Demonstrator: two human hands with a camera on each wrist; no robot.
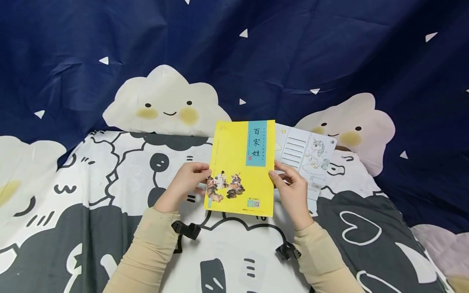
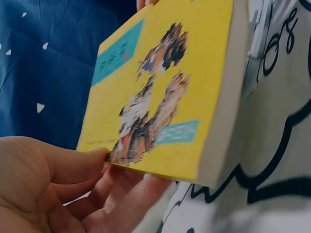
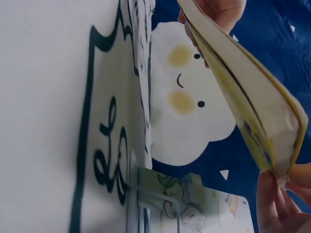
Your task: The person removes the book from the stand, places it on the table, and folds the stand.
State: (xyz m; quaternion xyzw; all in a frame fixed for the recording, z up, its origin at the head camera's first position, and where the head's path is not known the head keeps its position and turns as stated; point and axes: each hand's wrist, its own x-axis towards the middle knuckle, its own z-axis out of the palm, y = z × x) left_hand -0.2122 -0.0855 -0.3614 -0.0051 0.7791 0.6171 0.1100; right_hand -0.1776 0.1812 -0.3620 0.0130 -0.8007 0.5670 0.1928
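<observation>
A yellow paperback book with a teal title strip and small painted figures is held up above the cloth-covered table. My left hand grips its left edge, thumb on the cover and fingers underneath. My right hand pinches the right edge of the book between fingertips. In the left wrist view the cover tilts away from the camera. A white unicorn board lies flat behind the book on the right, partly hidden by it.
A black-and-white cartoon cloth covers the table. A dark blue cloud-print sheet hangs behind and drapes to the right. The unicorn board lies close under the book's right side.
</observation>
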